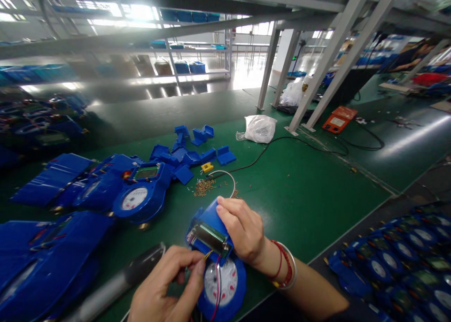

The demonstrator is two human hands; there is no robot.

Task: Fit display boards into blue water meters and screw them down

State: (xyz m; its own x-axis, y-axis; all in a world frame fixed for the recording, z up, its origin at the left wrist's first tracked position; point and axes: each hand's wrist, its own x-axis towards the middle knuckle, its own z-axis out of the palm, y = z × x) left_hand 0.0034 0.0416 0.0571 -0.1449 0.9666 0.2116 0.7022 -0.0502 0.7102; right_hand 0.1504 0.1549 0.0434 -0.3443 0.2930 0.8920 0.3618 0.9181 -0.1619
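Note:
A blue water meter (238,284) with a round white dial lies at the front of the green bench. My right hand (243,228) is closed over the upper blue housing, beside its display board (210,236). Below that board, my left hand (172,282) pinches thin yellow wires (207,255) between thumb and forefinger. Red and black wires (217,284) hang loose across the dial. Close to my left hand lies a grey and black rod-shaped tool (123,279), partly hidden by the hand.
More blue meters (141,195) crowd the left; others (398,256) stand lower right. Beyond my hands are blue plastic pieces (183,155), brass screws (203,187), a yellow part (207,167) and a white bag (260,128). A black cable (253,160) leads toward an orange box (340,119) past metal legs (317,64).

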